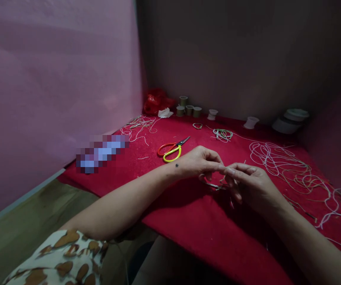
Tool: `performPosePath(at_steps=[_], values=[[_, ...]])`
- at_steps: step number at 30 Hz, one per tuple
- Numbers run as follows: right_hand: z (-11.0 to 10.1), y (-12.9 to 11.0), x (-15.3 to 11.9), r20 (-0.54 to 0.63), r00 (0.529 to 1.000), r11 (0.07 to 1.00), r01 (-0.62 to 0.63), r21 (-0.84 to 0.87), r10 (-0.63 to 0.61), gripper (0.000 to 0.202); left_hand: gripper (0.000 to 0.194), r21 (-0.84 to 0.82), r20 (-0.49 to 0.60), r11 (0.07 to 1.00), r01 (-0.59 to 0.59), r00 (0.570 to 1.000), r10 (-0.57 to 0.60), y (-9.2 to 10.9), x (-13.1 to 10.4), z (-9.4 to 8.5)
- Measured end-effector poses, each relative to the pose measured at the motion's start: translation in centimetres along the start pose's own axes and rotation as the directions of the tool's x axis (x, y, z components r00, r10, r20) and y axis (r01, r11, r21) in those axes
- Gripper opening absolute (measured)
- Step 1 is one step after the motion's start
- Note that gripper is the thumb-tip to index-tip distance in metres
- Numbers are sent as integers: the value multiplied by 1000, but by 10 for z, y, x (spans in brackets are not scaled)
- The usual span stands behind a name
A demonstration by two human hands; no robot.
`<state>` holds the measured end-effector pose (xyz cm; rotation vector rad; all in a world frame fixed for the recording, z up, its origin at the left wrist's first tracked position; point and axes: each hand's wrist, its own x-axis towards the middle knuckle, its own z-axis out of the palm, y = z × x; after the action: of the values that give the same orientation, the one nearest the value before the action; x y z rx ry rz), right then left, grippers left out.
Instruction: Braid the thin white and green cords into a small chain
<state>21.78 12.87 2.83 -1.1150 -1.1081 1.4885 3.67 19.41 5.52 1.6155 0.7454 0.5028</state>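
Observation:
My left hand and my right hand meet at the fingertips above a red cloth-covered table. Both are closed on a thin braided cord loop, which hangs in a curve just under the fingers. The loop looks pale with a little green; its finer strands are too small to make out. Left of my left hand lie scissors with one red and one yellow handle, their blades partly apart.
Loose pale cord spreads over the right side. Farther back are a small green-white bundle, a small ring, several spools, a red plastic bag and round containers. Pink wall stands left.

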Motion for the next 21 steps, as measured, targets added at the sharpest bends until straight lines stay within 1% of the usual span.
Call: performPosePath(at_steps=[6, 11, 13, 16, 19, 21], values=[[2, 6, 2, -45, 999, 998, 7, -63, -10, 32, 13, -87, -97, 996, -19, 995, 11, -13, 1, 0], [-1, 12, 1, -46, 999, 998, 8, -70, -11, 31, 12, -200, -131, 980, -16, 991, -10, -21, 6, 4], [-3, 13, 2, -59, 998, 998, 16, -67, -20, 31, 11, -254, -171, 967, -28, 985, -16, -20, 8, 6], [-5, 14, 4, -123, 992, 999, -2, -36, -2, 32, 12, -310, -210, 949, -60, 978, -7, -16, 12, 9], [-6, 15, 5, -158, 987, 999, -35, 8, 36, 36, 15, -302, -204, 952, -46, 979, -18, -12, 14, 11], [-6, 14, 5, -160, 985, 998, -59, 37, 64, 38, 16, -310, -195, 950, -37, 980, -26, -12, 14, 12]])
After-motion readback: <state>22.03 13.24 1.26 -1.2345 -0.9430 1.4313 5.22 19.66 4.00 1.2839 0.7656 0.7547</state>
